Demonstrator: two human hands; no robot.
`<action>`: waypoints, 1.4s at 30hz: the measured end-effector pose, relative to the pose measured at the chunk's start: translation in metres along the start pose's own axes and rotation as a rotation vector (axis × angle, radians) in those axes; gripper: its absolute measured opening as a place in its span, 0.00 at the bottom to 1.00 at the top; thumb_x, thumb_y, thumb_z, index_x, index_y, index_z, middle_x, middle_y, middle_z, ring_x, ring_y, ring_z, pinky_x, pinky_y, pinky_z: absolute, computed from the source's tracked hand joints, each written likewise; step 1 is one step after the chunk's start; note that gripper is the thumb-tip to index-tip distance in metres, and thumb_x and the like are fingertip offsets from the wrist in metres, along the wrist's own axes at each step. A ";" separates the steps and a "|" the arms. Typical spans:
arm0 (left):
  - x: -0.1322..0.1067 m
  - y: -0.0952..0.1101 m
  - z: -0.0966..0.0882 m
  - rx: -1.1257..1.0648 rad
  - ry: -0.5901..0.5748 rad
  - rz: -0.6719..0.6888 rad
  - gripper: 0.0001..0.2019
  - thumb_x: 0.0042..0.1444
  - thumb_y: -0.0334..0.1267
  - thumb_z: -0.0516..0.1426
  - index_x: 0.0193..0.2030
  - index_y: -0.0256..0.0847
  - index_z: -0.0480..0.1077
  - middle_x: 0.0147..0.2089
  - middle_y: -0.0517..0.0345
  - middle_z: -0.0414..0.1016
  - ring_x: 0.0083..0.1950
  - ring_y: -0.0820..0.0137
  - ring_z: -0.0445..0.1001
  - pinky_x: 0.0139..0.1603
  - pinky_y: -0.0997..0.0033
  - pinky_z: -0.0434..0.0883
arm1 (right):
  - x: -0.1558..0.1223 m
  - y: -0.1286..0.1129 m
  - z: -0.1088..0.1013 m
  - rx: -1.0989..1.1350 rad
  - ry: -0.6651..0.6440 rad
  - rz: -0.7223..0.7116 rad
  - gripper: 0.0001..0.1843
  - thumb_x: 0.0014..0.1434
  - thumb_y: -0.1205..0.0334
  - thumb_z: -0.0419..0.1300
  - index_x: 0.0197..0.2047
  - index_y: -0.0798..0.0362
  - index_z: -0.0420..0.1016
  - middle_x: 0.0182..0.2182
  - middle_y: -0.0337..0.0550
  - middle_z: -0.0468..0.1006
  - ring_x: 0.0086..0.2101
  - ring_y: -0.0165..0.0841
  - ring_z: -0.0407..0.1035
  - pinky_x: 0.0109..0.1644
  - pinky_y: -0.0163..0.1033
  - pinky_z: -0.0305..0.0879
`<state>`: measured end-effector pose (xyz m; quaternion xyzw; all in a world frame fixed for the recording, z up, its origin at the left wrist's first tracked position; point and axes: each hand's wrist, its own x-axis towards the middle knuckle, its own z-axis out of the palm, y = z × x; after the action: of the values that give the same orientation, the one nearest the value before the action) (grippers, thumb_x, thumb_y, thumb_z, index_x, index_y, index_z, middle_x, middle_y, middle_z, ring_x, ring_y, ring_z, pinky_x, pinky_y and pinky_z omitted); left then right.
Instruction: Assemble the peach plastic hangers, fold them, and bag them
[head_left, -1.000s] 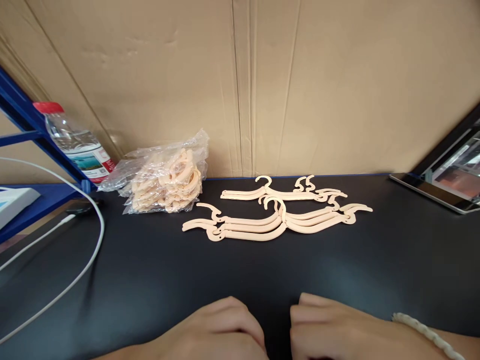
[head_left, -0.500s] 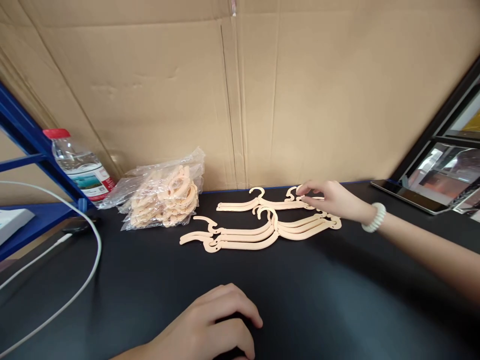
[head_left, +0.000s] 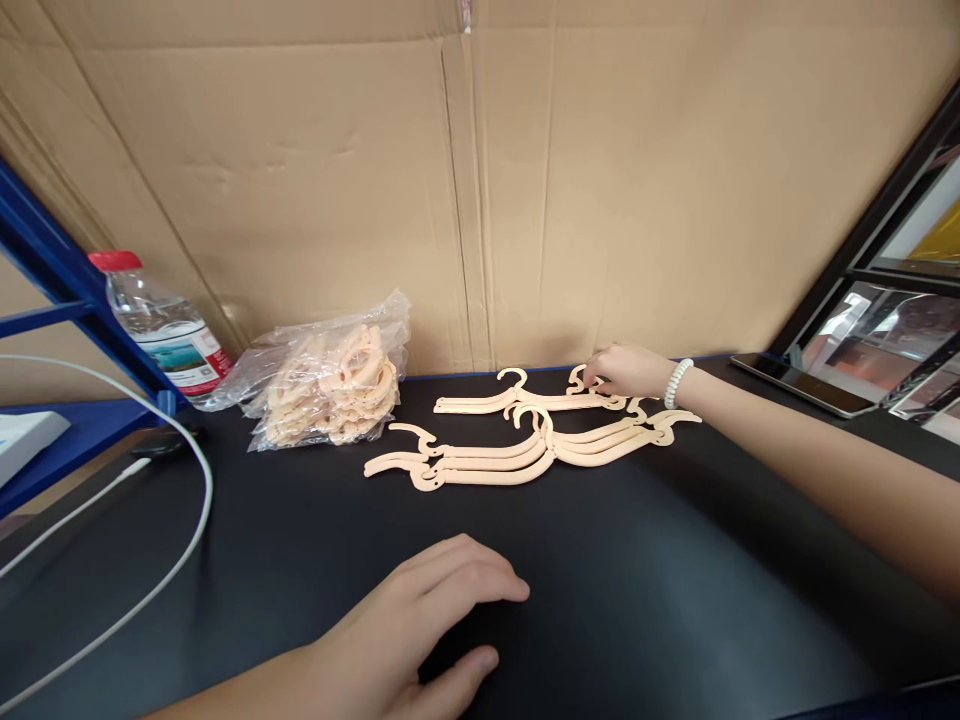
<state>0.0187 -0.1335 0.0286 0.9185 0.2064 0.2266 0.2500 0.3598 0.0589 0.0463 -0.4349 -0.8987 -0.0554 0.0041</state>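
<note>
Beige plastic folding hangers lie on the black table. Toward the back is a hanger, its hook pointing up and left. My right hand, with a beaded bracelet on the wrist, reaches over that hanger's right end. Its fingers close around the small curved end piece; the fingertips are partly hidden. In front of it, several more hangers lie close together, hooks overlapping, with curved end pieces swung outward at both sides. My left hand hovers or rests low at the front, thumb and fingers apart, holding nothing.
A clear plastic bag of beige parts stands at the back left. Beside it leans a red-capped water bottle. A white cable curves along the left. A dark tablet-like device lies at the right, before a black rack.
My right hand has moved left and down onto the rear hanger's end piece, uncovering the front hangers' right ends. My left hand has spread its thumb and fingers and shifted slightly up.
</note>
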 end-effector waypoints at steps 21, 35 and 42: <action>0.000 -0.009 0.014 -0.446 0.305 -0.246 0.16 0.68 0.43 0.51 0.61 0.49 0.60 0.48 0.53 0.73 0.42 0.70 0.75 0.46 0.68 0.75 | -0.038 -0.146 -0.034 1.179 0.400 0.033 0.07 0.55 0.58 0.65 0.33 0.54 0.75 0.32 0.42 0.80 0.32 0.32 0.74 0.35 0.36 0.71; 0.010 -0.013 0.013 -0.714 0.476 -0.583 0.15 0.62 0.49 0.57 0.33 0.38 0.68 0.30 0.59 0.74 0.31 0.73 0.73 0.36 0.73 0.72 | -0.016 -0.113 -0.015 0.785 0.320 0.134 0.09 0.58 0.56 0.59 0.35 0.52 0.77 0.36 0.42 0.80 0.38 0.37 0.73 0.43 0.42 0.68; 0.011 -0.011 0.011 -0.752 0.505 -0.586 0.12 0.58 0.44 0.62 0.32 0.38 0.68 0.32 0.61 0.71 0.31 0.75 0.71 0.36 0.75 0.71 | -0.004 -0.057 0.024 0.297 0.284 0.135 0.05 0.54 0.64 0.57 0.31 0.52 0.74 0.32 0.47 0.77 0.38 0.42 0.70 0.43 0.45 0.66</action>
<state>0.0301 -0.1231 0.0174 0.5866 0.4124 0.4192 0.5568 0.3183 0.0231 0.0165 -0.4765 -0.8564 0.0175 0.1983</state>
